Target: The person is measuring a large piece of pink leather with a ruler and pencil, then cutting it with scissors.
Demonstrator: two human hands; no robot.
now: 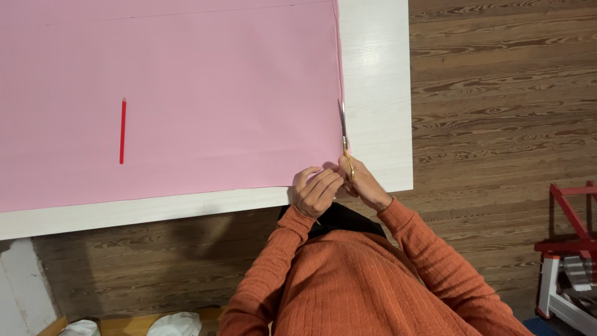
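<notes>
A pink fabric sheet (168, 93) lies flat over most of the white bench (379, 93); it looks light, soft and limp, best held down close beside the cut. The right hand (364, 183) has its fingers closed through the handles of gold scissors (344, 140) at the sheet's right edge. Their long axis runs away from the person, tips pointing to the far side. The left hand (317, 190) rests curled on the near corner, probably pinching the cloth. A red pencil (122, 130) lies well apart, parallel to the scissors.
</notes>
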